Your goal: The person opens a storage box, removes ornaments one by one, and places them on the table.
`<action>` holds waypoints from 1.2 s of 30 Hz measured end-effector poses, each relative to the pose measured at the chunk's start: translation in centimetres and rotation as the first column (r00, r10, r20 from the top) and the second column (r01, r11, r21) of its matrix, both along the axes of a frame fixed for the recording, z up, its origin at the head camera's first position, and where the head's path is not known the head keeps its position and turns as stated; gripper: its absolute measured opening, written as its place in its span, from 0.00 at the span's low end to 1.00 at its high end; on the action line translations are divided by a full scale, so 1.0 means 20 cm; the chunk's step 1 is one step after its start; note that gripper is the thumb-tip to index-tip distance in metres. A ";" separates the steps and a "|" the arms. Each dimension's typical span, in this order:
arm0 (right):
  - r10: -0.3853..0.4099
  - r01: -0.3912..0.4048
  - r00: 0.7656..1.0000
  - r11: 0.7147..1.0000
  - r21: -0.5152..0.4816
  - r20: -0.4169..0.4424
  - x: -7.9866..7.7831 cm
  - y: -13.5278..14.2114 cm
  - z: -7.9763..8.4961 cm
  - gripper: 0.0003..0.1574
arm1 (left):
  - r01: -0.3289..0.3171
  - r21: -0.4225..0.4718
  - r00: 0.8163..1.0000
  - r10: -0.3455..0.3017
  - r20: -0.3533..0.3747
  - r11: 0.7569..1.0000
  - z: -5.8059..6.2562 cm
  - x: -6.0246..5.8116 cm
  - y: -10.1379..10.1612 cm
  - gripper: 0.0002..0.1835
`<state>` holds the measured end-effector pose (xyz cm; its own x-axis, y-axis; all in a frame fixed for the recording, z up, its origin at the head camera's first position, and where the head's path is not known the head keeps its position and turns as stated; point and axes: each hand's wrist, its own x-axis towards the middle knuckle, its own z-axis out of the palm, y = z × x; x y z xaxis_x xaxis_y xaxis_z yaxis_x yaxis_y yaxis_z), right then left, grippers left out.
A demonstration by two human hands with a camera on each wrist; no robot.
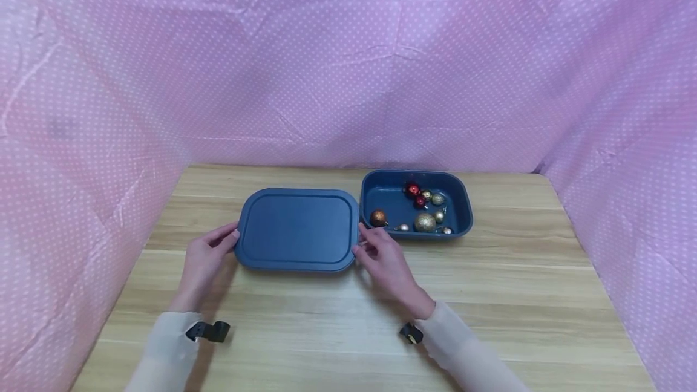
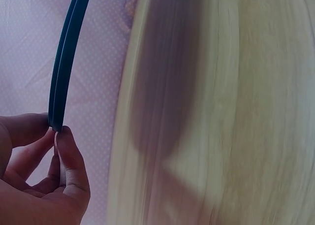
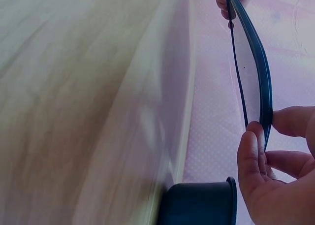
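A flat dark blue lid (image 1: 298, 230) with rounded corners is held level between both hands, raised over the table as its shadow in the left wrist view shows. My left hand (image 1: 206, 259) pinches its left edge between thumb and fingers. At the opposite short edge, my right hand (image 1: 388, 259) pinches it the same way. In the right wrist view the lid (image 3: 263, 72) is seen edge-on, with a pale underside. Just right of the lid stands a dark blue open box (image 1: 465, 216). Inside lie several bauble ornaments, including a large gold bauble (image 1: 425, 222), an orange bauble (image 1: 378, 218) and small red ones.
The wooden table (image 1: 321, 331) stretches under both arms. Pink polka-dot cloth (image 1: 348, 65) hangs behind it and along both sides. Black straps with small cameras sit on the left wrist (image 1: 209, 331) and the right wrist (image 1: 411, 333).
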<state>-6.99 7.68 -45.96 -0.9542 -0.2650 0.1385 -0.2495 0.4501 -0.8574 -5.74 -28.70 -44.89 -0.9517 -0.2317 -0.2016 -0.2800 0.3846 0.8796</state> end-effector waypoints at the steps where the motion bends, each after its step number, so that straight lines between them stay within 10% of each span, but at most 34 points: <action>1: 0.002 -0.002 1.000 1.000 0.002 0.001 0.00 -0.01 0.00 0.34 | 0.000 0.001 1.000 0.000 -0.001 1.000 0.00 0.00 -0.01 0.27; 36: 0.076 -0.076 0.997 0.967 0.243 0.010 -0.06 -0.18 -0.07 0.33 | 0.075 -0.210 0.997 -0.076 0.005 0.975 -0.06 -0.04 -0.16 0.24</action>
